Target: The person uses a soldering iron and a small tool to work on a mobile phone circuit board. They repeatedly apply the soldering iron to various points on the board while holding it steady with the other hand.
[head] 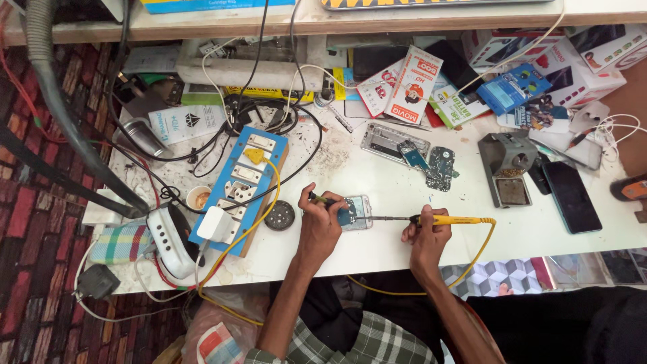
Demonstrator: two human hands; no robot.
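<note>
Meanwhile, left hand (pixel 318 226) grips tweezers (pixel 323 199) over the opened phone (pixel 357 212) — right hand (pixel 428 237) grasps a yellow soldering iron (pixel 445 220).

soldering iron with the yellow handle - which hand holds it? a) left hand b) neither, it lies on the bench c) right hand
c: the right hand grips the soldering iron, its tip aimed at the small opened phone steadied by the left hand.
</note>
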